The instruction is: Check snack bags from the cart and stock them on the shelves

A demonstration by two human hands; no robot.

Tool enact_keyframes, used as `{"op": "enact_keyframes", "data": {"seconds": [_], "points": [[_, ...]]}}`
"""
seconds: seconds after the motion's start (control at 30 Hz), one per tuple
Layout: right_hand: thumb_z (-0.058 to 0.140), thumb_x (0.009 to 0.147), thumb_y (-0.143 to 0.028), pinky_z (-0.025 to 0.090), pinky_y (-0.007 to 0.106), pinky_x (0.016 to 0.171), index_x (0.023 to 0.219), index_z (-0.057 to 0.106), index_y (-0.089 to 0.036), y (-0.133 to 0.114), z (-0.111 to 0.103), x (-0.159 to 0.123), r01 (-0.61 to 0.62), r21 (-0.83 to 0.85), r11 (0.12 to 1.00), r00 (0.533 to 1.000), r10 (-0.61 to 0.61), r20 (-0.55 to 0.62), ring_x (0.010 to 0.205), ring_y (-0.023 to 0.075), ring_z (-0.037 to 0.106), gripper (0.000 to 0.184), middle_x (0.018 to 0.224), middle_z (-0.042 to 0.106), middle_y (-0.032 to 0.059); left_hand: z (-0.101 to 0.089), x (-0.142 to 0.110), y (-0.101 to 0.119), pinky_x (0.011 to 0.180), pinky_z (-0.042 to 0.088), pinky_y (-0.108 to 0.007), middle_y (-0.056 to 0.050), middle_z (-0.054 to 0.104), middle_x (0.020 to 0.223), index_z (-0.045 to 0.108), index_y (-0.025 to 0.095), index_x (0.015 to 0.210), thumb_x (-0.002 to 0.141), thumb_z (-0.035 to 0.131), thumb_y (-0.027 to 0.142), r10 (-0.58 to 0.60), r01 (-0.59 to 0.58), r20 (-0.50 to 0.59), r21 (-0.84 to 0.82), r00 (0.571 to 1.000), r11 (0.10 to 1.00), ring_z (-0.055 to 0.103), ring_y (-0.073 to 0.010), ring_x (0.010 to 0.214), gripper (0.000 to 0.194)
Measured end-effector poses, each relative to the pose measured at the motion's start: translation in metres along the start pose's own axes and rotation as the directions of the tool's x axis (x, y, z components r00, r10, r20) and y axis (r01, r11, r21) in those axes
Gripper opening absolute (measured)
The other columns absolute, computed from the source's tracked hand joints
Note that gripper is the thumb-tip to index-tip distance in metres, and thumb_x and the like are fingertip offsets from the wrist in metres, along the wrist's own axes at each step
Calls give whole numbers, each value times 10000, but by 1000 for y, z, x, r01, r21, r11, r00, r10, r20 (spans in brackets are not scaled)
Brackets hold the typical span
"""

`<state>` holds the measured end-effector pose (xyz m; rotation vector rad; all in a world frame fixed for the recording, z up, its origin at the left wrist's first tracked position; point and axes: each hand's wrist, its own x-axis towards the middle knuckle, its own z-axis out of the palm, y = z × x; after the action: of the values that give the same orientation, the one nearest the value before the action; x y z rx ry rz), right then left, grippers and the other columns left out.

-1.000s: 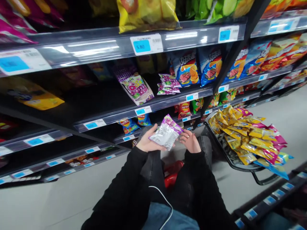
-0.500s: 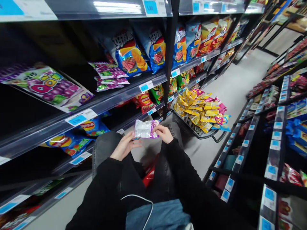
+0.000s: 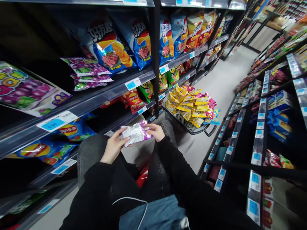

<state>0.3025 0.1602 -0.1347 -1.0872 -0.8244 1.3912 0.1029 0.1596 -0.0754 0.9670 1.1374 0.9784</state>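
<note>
Between my hands is a small purple and silver candy packet (image 3: 135,133), its silver printed back turned up. My left hand (image 3: 114,145) grips the left end, thumb over the top. The fingers of my right hand (image 3: 157,131) pinch the purple right end. Both hands hold it above the gap between my bent knees. On the shelf to the left lie a few similar purple packets (image 3: 88,68) in a stack. Nearer to me on that shelf is an open-topped display box (image 3: 35,92) with grape pictures on it.
A basket (image 3: 189,130) heaped with yellow, pink and blue snack bags (image 3: 192,103) stands on the aisle floor ahead. Chip bags (image 3: 115,51) line the left shelves, with blue bags (image 3: 55,150) lower down. Price-tagged shelves (image 3: 256,156) run along the right.
My left hand has closed onto the packet's left end, its thumb now on top. The packet is tilted more. The view has shifted, so the shelves and basket appear further left.
</note>
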Motion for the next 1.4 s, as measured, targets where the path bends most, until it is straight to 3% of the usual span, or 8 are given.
{"op": "enact_keyframes", "data": {"seconds": [0.1,0.2,0.33,0.47,0.6,0.93,1.13,1.4], "points": [[803,535,-334,484,252,661,967,703,-159,4,0,1,26,139,990,997,-16,-76,670,127,594,476,836,712,35,1,2,-2,557,569,-266,-74,683,1013,684,153,1065,472,838,276,75,-66,-72,115,995,991,628,-158,668,625],[806,548,-343,503,278,756,989,707,-176,1,2,-1,64,179,982,998,-60,-29,782,156,637,482,962,720,52,1,2,-3,553,544,-291,-74,712,849,720,107,1008,500,807,374,165,-121,-182,232,969,965,606,-161,607,581],[825,503,-356,514,305,746,974,718,-182,-6,3,-5,29,55,998,998,-32,52,748,167,637,513,943,720,47,-2,2,-3,597,520,-300,-61,714,752,758,121,890,556,760,420,298,-194,-234,383,925,903,614,-185,651,448],[759,580,-400,484,291,645,851,738,-180,-9,4,-7,92,-150,984,995,-96,-25,613,147,568,349,694,671,14,-4,1,-5,659,495,-286,-45,712,755,765,158,778,625,719,384,443,-314,-192,473,875,824,621,-185,724,276],[672,664,-383,472,288,715,726,698,-188,-11,11,-10,186,-258,948,968,-222,-118,710,165,587,206,730,658,19,-3,-1,-5,632,463,-271,-32,692,717,754,169,732,687,682,359,535,-405,-131,512,835,757,615,-171,702,208],[546,687,-487,373,240,559,625,494,-191,-10,19,-7,113,-244,963,968,-162,-190,562,110,429,307,584,485,-29,-3,-6,-5,558,388,-258,5,566,578,704,180,625,745,646,368,604,-454,-67,597,794,662,504,-128,569,231],[556,692,-507,337,229,513,596,452,-201,-11,19,-9,87,-235,968,981,-124,-150,523,99,391,337,543,451,-40,-5,-9,2,533,366,-250,14,532,518,638,177,537,751,635,345,599,-454,-9,642,801,618,477,-117,519,272],[711,581,-447,429,263,602,679,618,-184,-18,13,-14,87,-190,978,996,-92,-20,619,136,533,296,676,620,4,-14,-13,9,557,395,-239,5,602,562,672,176,611,780,607,328,596,-447,19,681,803,580,525,-121,543,237]]}}
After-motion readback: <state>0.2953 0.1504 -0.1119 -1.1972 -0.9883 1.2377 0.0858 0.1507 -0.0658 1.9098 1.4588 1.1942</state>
